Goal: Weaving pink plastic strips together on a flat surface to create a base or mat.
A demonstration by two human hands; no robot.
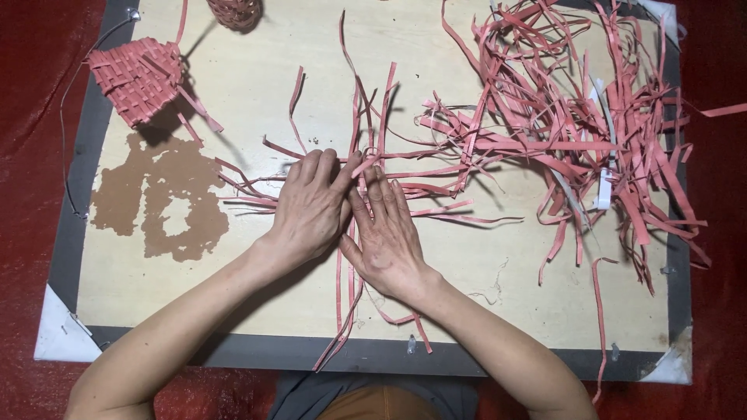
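- Landmark: pale wooden board [257,78] with a grey border, lying on a red floor covering [31,155].
- Crossed pink strips [366,159], the start of a weave, lie near the board's middle, under and between both hands.
- Left hand [310,208] lies palm down on the strips that run off to the left; fingers straight and close together, pressing flat, not curled round anything.
- Right hand [385,233] lies palm down just beside it, touching at the thumb side; fingers slightly spread over the upright strips, tips at the crossing. Whether a strip is pinched between the thumbs cannot be told.
- Strips: thin, flat, dull pink, paper-like; several run towards the board's near edge beneath the right palm, others rise curling past the fingertips towards the far edge.
- Loose pile of pink strips [576,117], tangled, covers the board's right part, a few pale grey ones among them.
- Small woven pink piece [138,78], flat basket-weave with loose ends, sits at the board's far left corner.
- Darker woven round item [233,12], cut off by the frame, at the board's far edge.
- Brown patch of worn surface [167,198] on the board's left side.
- No packages, labels or signs seen.
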